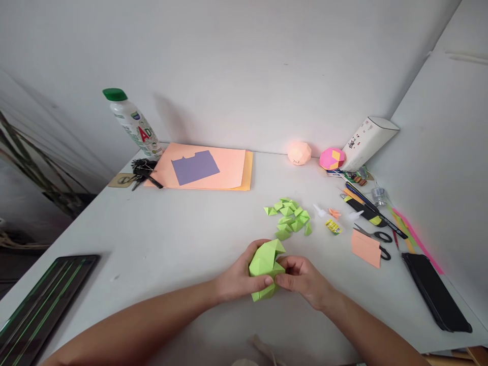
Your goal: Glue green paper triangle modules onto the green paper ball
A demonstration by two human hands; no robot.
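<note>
A light green faceted paper model (263, 262), partly built with an open gap on its right, is held above the front of the table. My left hand (241, 274) wraps round its left side, thumb across the front. The fingers of my right hand (303, 279) are closed in a pinch on the model's right edge, at a green paper piece (277, 270). How far that piece is joined to the rest I cannot tell. Just beyond the hands lies a loose pile of small folded green paper pieces (292, 216).
Right of the pile lie a small yellow-labelled tube (333, 226), scissors (375, 235), peach paper (365, 248), a cutter (362, 209) and a black phone-like case (436, 292). Two paper balls (299, 153) stand by the wall. Paper sheets (229, 173) and a bottle (133, 124) are at back left, a tablet (49, 305) at front left.
</note>
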